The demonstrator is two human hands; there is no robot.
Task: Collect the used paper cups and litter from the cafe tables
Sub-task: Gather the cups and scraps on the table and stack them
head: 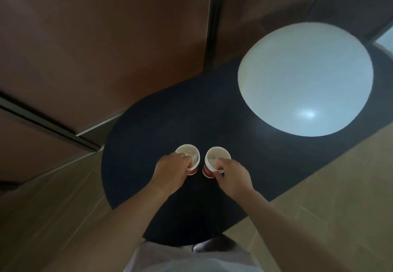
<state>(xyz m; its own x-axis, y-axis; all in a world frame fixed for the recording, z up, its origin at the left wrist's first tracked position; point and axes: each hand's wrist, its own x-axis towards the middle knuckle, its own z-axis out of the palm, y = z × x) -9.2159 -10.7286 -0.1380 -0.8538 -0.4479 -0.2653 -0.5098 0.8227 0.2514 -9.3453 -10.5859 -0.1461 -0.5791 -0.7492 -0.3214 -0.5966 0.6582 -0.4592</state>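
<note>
Two red paper cups with white insides are side by side over the near part of a dark oval surface [148,127]. My left hand [171,171] grips the left cup [188,153] at its near rim; crumpled white paper [192,157] lies inside it. My right hand [232,177] pinches the near rim of the right cup [217,156], which looks like a stack of several nested cups. I cannot tell whether the cups rest on the surface or are lifted.
A round white table top [304,80] stands at the far right, over the dark surface. Brown panelled walls [95,38] with a dark vertical strip rise behind. Beige floor tiles [340,197] lie left and right of me.
</note>
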